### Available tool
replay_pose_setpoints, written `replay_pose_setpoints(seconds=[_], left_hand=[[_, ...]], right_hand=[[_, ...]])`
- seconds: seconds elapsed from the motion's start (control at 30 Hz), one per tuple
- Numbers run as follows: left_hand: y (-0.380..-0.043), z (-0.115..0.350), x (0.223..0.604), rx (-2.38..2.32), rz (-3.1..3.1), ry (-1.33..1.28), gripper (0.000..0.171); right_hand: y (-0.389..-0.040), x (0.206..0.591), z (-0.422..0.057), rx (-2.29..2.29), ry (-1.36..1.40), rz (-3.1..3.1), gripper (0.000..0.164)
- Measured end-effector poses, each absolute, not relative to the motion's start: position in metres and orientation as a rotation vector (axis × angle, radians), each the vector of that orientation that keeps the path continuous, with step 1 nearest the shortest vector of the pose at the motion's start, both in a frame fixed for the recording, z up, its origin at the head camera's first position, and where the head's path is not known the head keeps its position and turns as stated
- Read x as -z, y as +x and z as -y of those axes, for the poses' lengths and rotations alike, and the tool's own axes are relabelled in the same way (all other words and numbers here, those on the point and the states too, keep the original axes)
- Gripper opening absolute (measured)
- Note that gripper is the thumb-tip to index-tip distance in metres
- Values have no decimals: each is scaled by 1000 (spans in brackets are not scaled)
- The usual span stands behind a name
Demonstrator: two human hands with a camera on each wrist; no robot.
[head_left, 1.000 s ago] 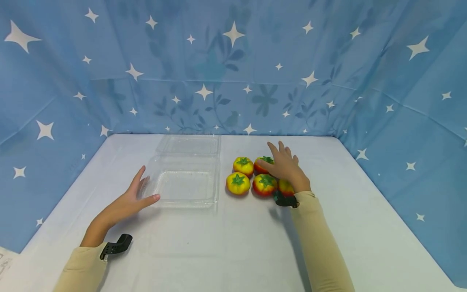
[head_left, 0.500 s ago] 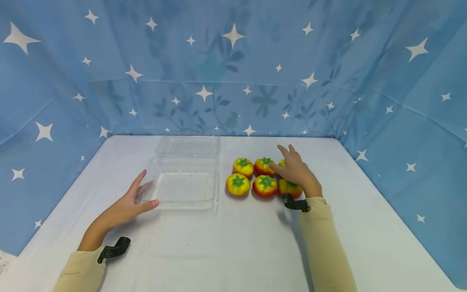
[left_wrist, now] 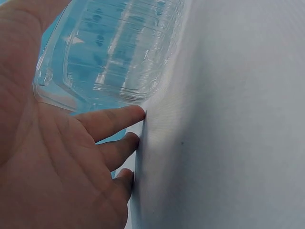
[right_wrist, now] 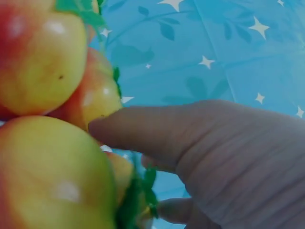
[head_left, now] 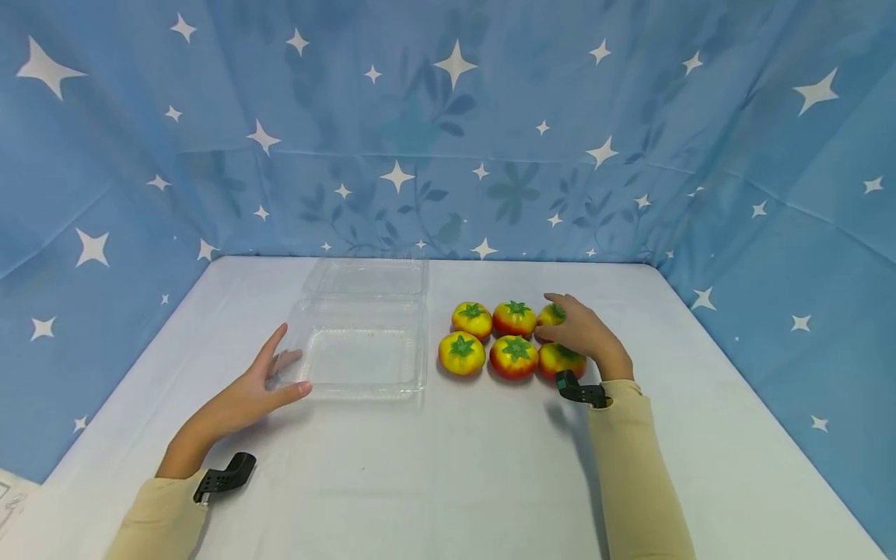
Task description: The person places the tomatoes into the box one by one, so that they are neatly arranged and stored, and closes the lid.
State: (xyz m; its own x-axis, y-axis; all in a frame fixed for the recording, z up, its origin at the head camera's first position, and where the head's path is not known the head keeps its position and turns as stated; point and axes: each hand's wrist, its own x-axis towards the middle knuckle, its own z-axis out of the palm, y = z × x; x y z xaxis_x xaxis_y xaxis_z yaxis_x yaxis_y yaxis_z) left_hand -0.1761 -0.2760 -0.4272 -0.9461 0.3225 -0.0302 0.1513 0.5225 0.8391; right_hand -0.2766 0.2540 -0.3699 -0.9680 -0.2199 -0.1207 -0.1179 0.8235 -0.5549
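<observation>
Six-pack style rows of yellow-and-red fruits with green star-shaped leaf caps sit on the table, among them a front middle fruit [head_left: 514, 359] and a front left fruit [head_left: 462, 355]. My right hand [head_left: 584, 330] has thumb and fingers curled about the back right fruit [head_left: 551, 316], partly covering it. In the right wrist view the thumb [right_wrist: 138, 129] lies across in front of that fruit [right_wrist: 120, 169]. An open clear plastic clamshell box [head_left: 364, 389] lies left of the fruits. Beside its left edge my left hand [head_left: 245, 397] is spread, holding nothing; its fingertips [left_wrist: 138, 112] are near the tabletop.
A white cloth covers the table [head_left: 392, 482]. Behind and on both sides hangs a blue star-patterned curtain [head_left: 448, 117]. The box's lid [head_left: 367, 276] is folded back toward the curtain. A front right fruit [head_left: 562, 362] sits just below the right hand.
My right hand has moved right from over the back middle fruit to the back right one, and its fingers have curled in around it. The left hand stays nearly in place.
</observation>
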Motion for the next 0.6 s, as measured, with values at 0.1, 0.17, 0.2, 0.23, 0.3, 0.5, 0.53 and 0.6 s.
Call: replay_pose_setpoints(seconds=[0.1, 0.17, 0.2, 0.23, 0.3, 0.5, 0.53, 0.6], left_hand=[[-176, 275, 427, -1387, -2582, 397, 115], [-177, 274, 427, -1382, -2585, 390, 115], [-177, 274, 426, -1379, -2587, 386, 116], [-178, 273, 426, -1376, -2589, 382, 116], [-178, 273, 427, -1369, -2593, 375, 116], [-177, 274, 427, -1353, -2608, 367, 116], [-177, 274, 427, -1353, -2608, 367, 116], [-177, 273, 427, -1352, -2610, 369, 116]], right_hand=[[-279, 375, -256, 829, -290, -2844, 72], [-281, 378, -257, 823, -304, -2860, 69], [-281, 380, -258, 829, -297, -2863, 69], [-282, 381, -258, 836, -283, -2864, 69], [-283, 382, -259, 859, -247, -2861, 70], [-284, 384, -261, 904, -173, -2855, 73], [-284, 384, -262, 911, -168, -2858, 73], [-283, 385, -263, 932, -150, -2865, 73]])
